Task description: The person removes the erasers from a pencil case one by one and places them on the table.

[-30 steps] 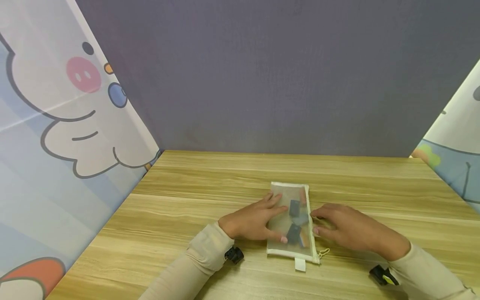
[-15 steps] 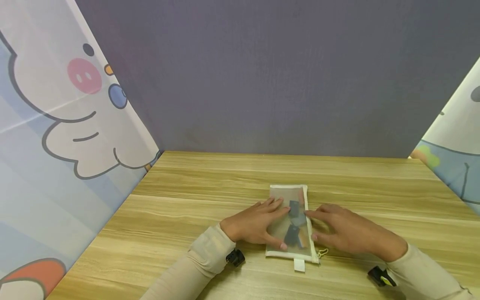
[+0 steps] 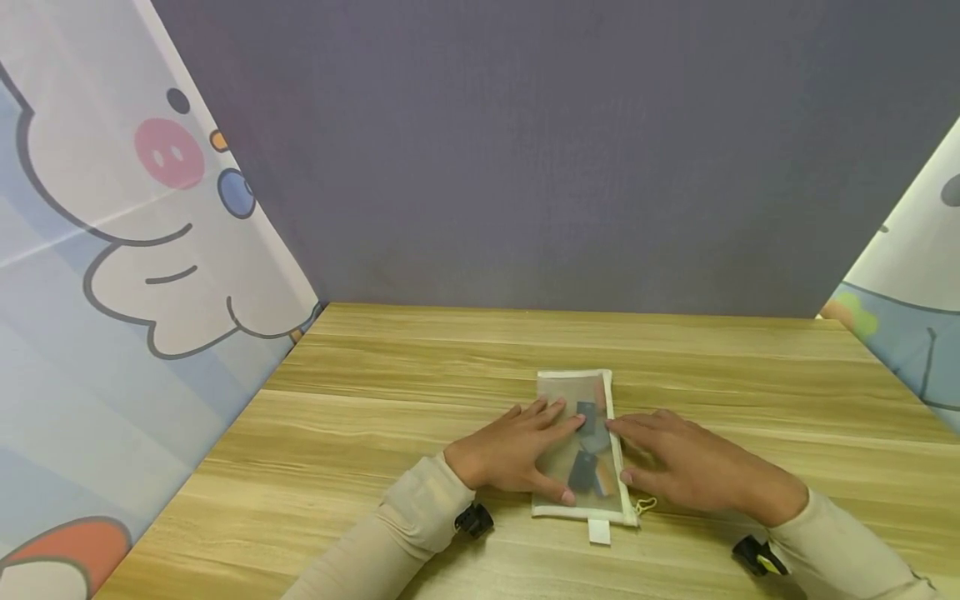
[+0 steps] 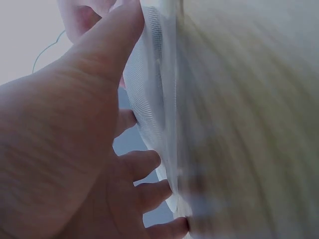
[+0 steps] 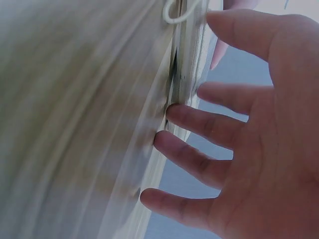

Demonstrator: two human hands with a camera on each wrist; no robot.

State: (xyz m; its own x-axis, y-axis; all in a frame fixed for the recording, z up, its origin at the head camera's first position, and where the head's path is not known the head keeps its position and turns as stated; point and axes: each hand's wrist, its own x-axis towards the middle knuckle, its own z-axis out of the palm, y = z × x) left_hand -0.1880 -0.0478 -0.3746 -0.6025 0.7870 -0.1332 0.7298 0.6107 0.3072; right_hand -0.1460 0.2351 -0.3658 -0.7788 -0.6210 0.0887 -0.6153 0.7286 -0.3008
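Observation:
A see-through mesh pouch (image 3: pixel 562 388) with white edges lies flat on the table in the head view. Dark flat pieces (image 3: pixel 583 472) and a reddish one (image 3: pixel 600 393) show through its mesh. My left hand (image 3: pixel 513 446) rests on the pouch's left part with its fingers spread. At the right edge, my right hand (image 3: pixel 690 458) touches the border with index fingertip and thumb. In the right wrist view the fingers of the right hand (image 5: pixel 264 134) are extended along the pouch's zip edge (image 5: pixel 187 64). A cream cord loop (image 3: pixel 645 505) lies at the near right corner.
The wood-grain table (image 3: pixel 390 367) ends at a grey panel (image 3: pixel 525 167) behind. Cartoon-printed cloth (image 3: pixel 150 250) stands on the left side, with similar cloth on the right. A small white tag (image 3: pixel 599 532) sticks out from the pouch's near edge.
My right hand has shifted slightly left, its index fingertip now on the pouch's right border. The pouch has moved a little left, while the left hand stays on it.

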